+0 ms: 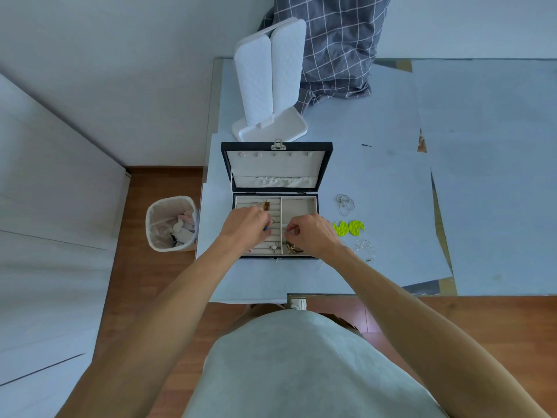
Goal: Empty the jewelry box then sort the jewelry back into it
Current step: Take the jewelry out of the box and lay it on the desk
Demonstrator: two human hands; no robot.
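- A waste bin is standing on the floor well to the left of the jewelry box, taking no part in the step
- The left hand is reaching into the box's left, ridged compartment, its fingers pinching what looks like a small blue piece; the piece is too small to name
- A brown earring is lying at the far end of that compartment, and a small pale piece is sitting at its near end
- The right hand is hovering over the box's right compartment, fingertips pinched on something thin and pale, possibly a wire hook
- A gold-brown cluster is resting at the near edge of that right compartment
- Judging by the pieces on both sides, the box is only partly emptied or partly refilled; which, I cannot tell
- Working well here is meaning lifting one piece per hand, keeping hooks clear of each other so nothing is snagging
- On the worktop just right of the box, wire hoops, two yellow-green discs and more thin hoops are lying apart
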